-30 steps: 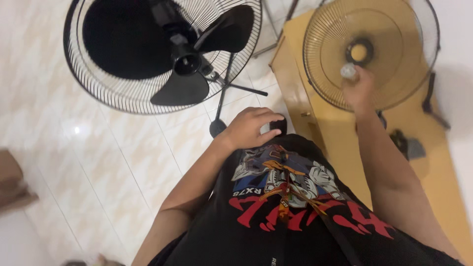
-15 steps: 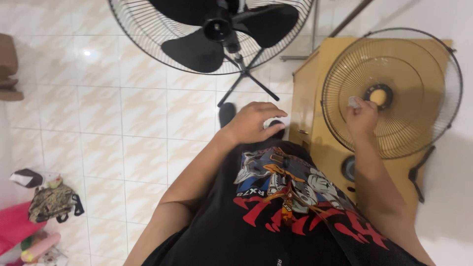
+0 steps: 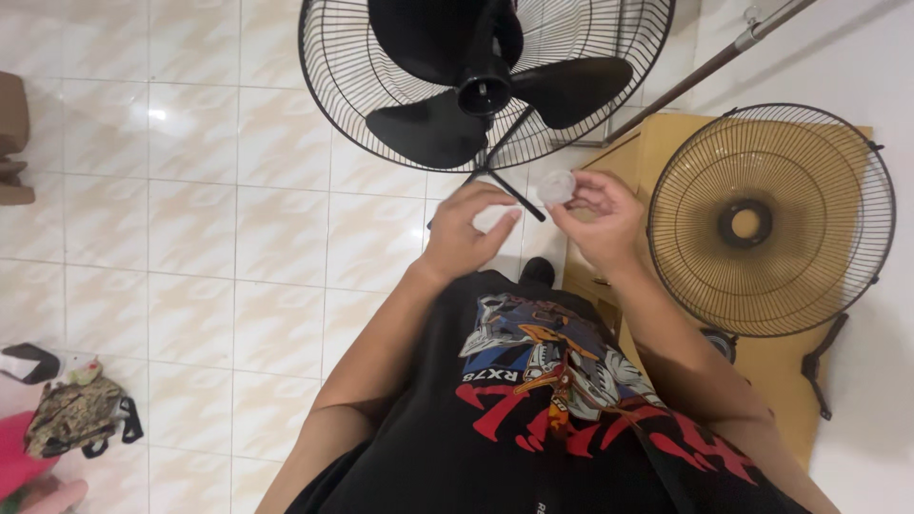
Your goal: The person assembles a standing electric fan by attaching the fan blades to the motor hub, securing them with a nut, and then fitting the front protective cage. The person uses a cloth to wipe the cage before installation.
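My right hand (image 3: 595, 221) holds a small translucent round cap (image 3: 556, 187) between its fingertips, raised in front of my chest. My left hand (image 3: 468, 228) is close beside it, fingers curled, fingertips a little apart from the cap and holding nothing. Both hands hover above the tiled floor, just below a black fan (image 3: 481, 81) with dark blades behind a wire grille. To the right, a round wire fan guard (image 3: 771, 221) lies flat on a yellow wooden table (image 3: 800, 381), its centre hub bare.
A metal rod (image 3: 709, 67) leans diagonally at the upper right. A camouflage bag (image 3: 81, 414) and a pink object (image 3: 19, 457) lie on the floor at lower left. A brown item (image 3: 11, 138) sits at the left edge.
My right hand has left the fan guard's hub, carrying the small cap to in front of me. My left hand rose from my waist to meet it. The view shifted left.
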